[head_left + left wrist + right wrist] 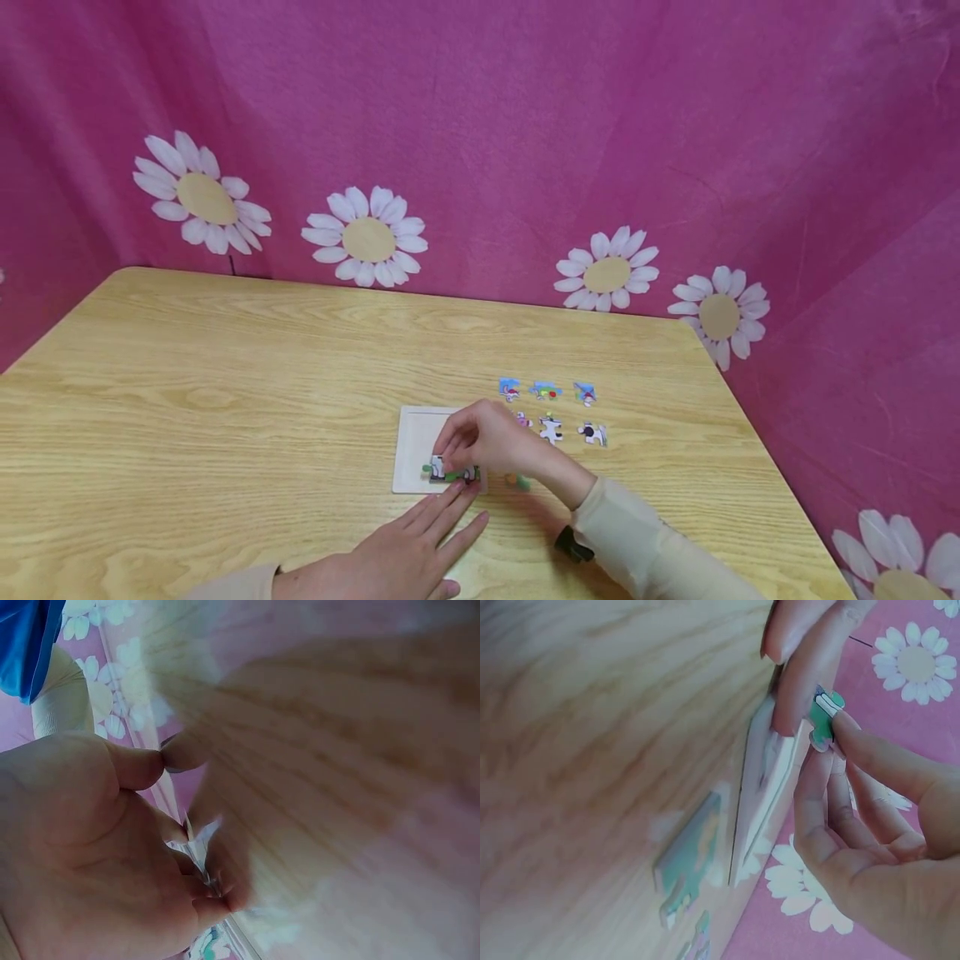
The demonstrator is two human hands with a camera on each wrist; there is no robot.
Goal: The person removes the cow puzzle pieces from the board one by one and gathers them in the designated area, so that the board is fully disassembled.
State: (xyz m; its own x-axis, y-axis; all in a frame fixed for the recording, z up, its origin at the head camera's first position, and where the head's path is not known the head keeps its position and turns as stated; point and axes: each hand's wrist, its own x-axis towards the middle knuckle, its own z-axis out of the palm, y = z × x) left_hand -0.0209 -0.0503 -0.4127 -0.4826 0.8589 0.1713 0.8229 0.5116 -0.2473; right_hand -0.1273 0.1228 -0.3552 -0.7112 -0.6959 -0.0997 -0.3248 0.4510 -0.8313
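A white puzzle tray (412, 435) lies on the wooden table. Over its front part, my right hand (486, 438) pinches a green and white puzzle piece (823, 720) between thumb and fingers. Another puzzle piece (470, 475) sits at the tray's front right corner, partly hidden by the fingers. My left hand (401, 550) has its fingers stretched out, and their tips touch the tray's front edge near that corner. In the left wrist view the left palm (90, 847) fills much of the picture, and the table side is blurred.
Right of the tray lie several loose puzzle pieces in rows, among them a blue one (586, 393) and a white one (551, 429). A green and orange piece (690, 855) lies close beside the tray. A pink flowered curtain (480, 150) hangs behind the table (225, 400).
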